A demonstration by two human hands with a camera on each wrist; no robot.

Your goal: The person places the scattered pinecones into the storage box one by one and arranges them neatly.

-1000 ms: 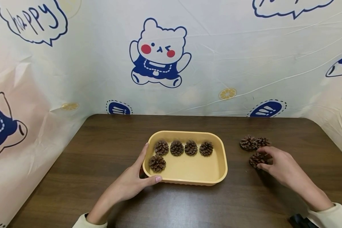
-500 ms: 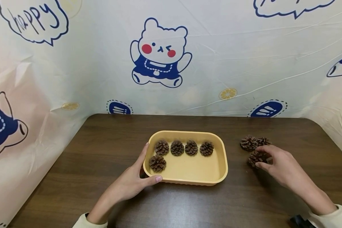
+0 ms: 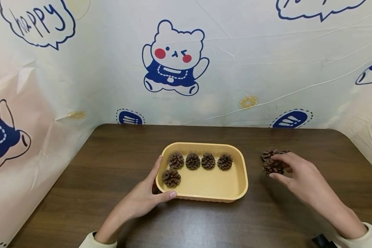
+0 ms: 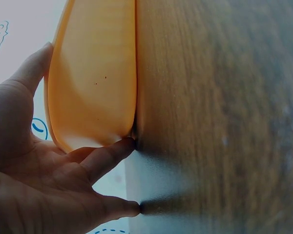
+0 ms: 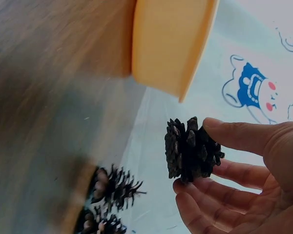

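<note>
The right wrist view shows the right hand (image 5: 244, 180) pinching a lifted pine cone (image 5: 191, 148), while the head view shows the left hand (image 3: 144, 198) lying flat against the yellow tray (image 3: 204, 198).

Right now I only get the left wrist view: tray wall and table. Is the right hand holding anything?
Observer: Yes, the right hand pinches one cone, clear of the table.
Operator: How many are in the tray?
Observer: Five tray cones: four along the back of the tray, one front left.
Operator: Any lying loose?
Observer: Two loose cones, right of the tray, just beyond that hand.
</note>
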